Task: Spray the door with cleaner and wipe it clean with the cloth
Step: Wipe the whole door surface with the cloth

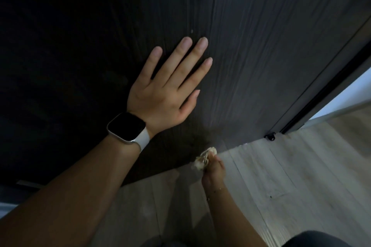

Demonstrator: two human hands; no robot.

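Note:
A dark wood-grain door [251, 56] fills the upper part of the view. My left hand [166, 90] lies flat against it with fingers spread, a watch on the wrist. Far below, my right hand [213, 172] grips a crumpled light cloth [204, 159] pressed at the bottom edge of the door, just above the floor. No spray bottle is in view.
Pale wood-plank floor [291, 186] runs under the door. The door's right edge meets a dark frame strip [325, 94] with a small black fitting [270, 137] at its foot. A bright opening [351, 94] shows to the right. My knee [321, 239] is at the bottom right.

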